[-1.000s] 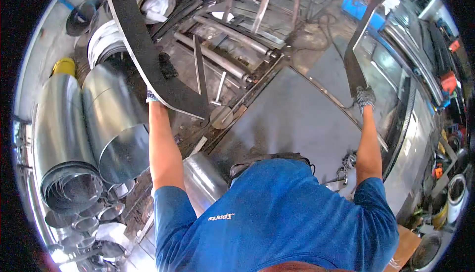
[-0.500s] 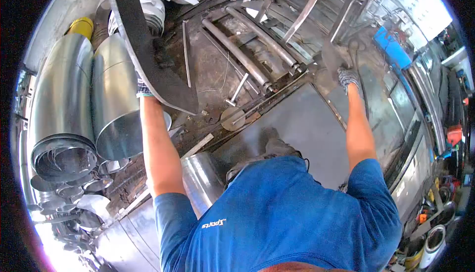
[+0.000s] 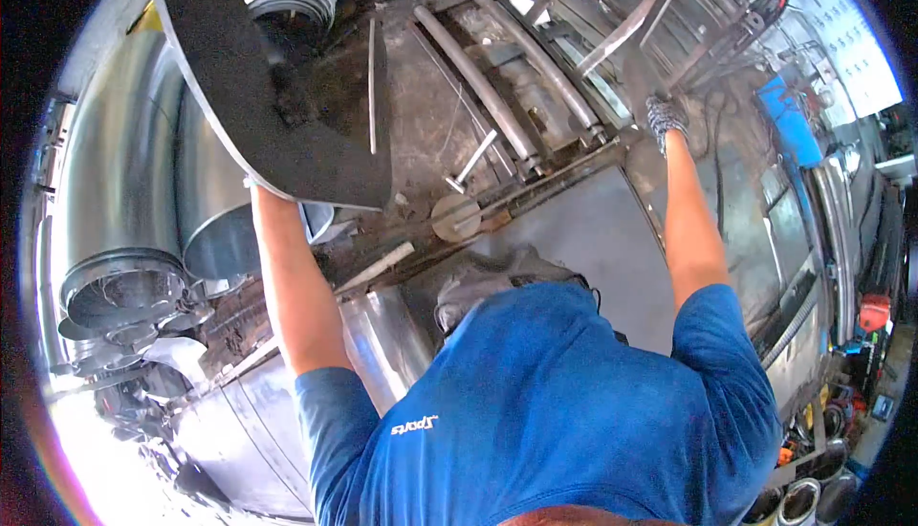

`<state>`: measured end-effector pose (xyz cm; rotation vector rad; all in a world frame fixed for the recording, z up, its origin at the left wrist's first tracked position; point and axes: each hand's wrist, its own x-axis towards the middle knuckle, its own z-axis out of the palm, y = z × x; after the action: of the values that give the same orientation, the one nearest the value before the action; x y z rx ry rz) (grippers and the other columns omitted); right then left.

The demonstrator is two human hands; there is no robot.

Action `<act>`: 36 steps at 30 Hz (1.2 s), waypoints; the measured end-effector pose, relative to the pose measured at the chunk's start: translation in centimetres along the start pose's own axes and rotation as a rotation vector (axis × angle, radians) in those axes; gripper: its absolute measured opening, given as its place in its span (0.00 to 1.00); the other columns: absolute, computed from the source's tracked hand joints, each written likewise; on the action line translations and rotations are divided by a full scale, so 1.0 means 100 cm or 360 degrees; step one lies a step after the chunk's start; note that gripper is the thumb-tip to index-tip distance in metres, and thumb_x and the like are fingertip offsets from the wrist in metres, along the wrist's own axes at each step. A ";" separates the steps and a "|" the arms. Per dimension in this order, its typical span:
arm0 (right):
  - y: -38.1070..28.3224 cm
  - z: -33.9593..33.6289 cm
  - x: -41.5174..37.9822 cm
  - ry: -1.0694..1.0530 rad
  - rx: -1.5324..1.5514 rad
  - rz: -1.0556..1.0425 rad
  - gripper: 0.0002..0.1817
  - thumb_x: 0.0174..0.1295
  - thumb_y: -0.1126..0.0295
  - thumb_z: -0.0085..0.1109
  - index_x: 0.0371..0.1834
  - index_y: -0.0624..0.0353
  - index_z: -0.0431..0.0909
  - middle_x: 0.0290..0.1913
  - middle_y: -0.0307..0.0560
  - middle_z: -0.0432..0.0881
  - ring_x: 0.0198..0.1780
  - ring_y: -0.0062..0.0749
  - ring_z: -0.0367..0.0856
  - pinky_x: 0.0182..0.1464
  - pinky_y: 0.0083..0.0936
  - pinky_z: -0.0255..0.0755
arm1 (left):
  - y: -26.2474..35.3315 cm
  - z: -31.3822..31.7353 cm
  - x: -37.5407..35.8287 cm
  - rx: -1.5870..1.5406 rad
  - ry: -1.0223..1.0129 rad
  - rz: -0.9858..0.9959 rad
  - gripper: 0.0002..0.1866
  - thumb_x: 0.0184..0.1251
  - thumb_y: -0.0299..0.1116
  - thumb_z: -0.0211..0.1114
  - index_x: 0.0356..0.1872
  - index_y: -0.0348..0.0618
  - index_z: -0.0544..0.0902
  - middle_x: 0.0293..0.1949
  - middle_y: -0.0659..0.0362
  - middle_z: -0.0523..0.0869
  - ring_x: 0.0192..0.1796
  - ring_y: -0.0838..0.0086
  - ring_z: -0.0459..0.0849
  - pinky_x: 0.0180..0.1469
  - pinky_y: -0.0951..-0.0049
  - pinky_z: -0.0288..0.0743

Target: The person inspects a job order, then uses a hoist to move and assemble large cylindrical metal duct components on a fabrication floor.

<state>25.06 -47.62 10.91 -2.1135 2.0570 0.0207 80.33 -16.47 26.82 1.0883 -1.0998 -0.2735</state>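
Note:
A wide, dark, curved metal sheet [image 3: 220,48] rises at the upper left and runs out of the top of the view. My left hand [image 3: 251,182] is at its near edge and supports it; the fingers are hidden behind the sheet, with just a sliver of glove showing. On the other side, my right hand [image 3: 666,117], in a grey patterned knit glove, is closed at the lower end of a long dark metal strip [image 3: 660,10] that slants up to the top. Both arms reach forward, well apart.
Large rolled sheet-metal cylinders [image 3: 124,163] stand at the left. Two long rollers [image 3: 478,86] lie on the floor ahead, near a T-shaped bar [image 3: 473,161] and a round disc [image 3: 456,217]. A flat grey sheet [image 3: 583,239] spreads before me; a blue object [image 3: 789,120] is at the right.
The curved sheet has shifted left in view and now covers nearly all of my left glove. My right hand has moved slightly left and up, still closed at the strip.

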 end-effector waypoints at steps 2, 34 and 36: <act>0.000 0.011 0.023 0.0340 -0.0103 -0.0154 0.20 0.64 0.56 0.40 0.42 0.55 0.81 0.43 0.58 0.82 0.47 0.48 0.81 0.47 0.39 0.74 | -0.012 -0.011 0.023 -0.1682 -0.0959 -0.0618 0.19 0.71 0.37 0.51 0.58 0.40 0.72 0.48 0.56 0.81 0.47 0.70 0.79 0.48 0.72 0.77; 0.001 0.028 0.078 0.0225 0.0206 0.0660 0.33 0.62 0.43 0.41 0.58 0.60 0.74 0.57 0.62 0.74 0.59 0.52 0.73 0.59 0.40 0.68 | -0.166 0.001 0.214 -0.1419 -0.0463 -0.0951 0.14 0.73 0.42 0.51 0.45 0.45 0.78 0.36 0.64 0.80 0.30 0.78 0.76 0.30 0.74 0.72; -0.009 0.020 0.060 0.0172 0.0068 0.0720 0.33 0.64 0.44 0.38 0.60 0.61 0.71 0.61 0.59 0.72 0.62 0.51 0.70 0.61 0.39 0.66 | -0.176 0.020 0.230 -0.1360 -0.0467 -0.1000 0.13 0.72 0.43 0.51 0.44 0.46 0.79 0.34 0.64 0.79 0.29 0.78 0.75 0.29 0.74 0.71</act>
<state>26.46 -53.25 8.26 -1.6152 2.5295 -0.0737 95.19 -41.41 25.90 0.5827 -0.7240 -1.3058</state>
